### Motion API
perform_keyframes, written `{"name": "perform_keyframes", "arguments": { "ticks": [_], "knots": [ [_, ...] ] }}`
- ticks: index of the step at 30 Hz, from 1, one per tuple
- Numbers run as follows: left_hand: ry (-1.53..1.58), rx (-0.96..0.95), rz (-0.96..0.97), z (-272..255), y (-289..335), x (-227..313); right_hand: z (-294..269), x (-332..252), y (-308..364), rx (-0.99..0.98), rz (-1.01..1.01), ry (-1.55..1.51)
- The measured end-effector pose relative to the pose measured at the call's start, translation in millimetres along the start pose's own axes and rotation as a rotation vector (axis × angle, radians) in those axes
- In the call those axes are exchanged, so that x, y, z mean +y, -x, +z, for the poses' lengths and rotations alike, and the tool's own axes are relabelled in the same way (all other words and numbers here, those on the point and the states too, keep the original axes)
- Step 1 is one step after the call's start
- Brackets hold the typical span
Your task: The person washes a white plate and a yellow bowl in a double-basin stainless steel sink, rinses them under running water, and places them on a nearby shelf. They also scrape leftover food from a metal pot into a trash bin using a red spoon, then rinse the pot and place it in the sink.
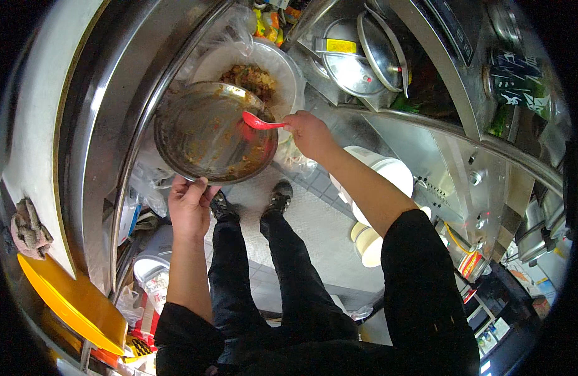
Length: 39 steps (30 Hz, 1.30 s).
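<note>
My left hand [190, 202] grips the near rim of a round metal bowl [207, 135], with the thumb over the edge. The bowl is tilted, and reddish-brown food scraps cling to its inside. In my right hand [309, 135] is a red spoon [262, 122], held by its handle with its head over the bowl's right side. Just beyond the bowl's far rim stands a bin lined with a clear plastic bag [289, 72]. Inside it lies a heap of brown and yellowish food waste [251, 81].
White buckets [383, 175] stand on the floor at the right. Metal counters [157, 69] flank both sides. Metal lids [354, 59] lie at the back right. A yellow board [69, 301] is at the lower left, near a grey rag [29, 229]. My shoes [278, 199] are below the bowl.
</note>
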<state>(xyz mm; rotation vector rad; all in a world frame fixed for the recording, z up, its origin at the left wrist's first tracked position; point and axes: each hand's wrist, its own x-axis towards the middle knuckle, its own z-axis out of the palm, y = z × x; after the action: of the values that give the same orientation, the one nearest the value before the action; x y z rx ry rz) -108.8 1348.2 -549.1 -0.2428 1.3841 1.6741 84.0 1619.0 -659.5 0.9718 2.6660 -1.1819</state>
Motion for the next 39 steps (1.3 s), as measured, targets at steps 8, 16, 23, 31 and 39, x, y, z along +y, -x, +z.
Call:
{"name": "perform_keyframes", "arguments": {
  "ticks": [8, 16, 23, 31, 39],
  "knots": [
    [-0.006, -0.006, -0.015, -3, 2, -1, -9, 13, -27, 0.179, 0.043, 0.19],
    [0.016, 0.01, -0.018, 3, 10, 2, 5, 21, -36, 0.148, -0.035, 0.152],
    [0.02, -0.001, -0.031, 0, 7, 0, 13, -43, -8, 0.174, -0.121, -0.237],
    [-0.003, -0.004, -0.025, -2, 11, -1, 10, -38, -23, 0.104, 0.161, 0.094],
    [0.028, 0.005, 0.008, -7, 5, -7, 3, -60, 52, -0.112, -0.15, -0.094]
  ]
}}
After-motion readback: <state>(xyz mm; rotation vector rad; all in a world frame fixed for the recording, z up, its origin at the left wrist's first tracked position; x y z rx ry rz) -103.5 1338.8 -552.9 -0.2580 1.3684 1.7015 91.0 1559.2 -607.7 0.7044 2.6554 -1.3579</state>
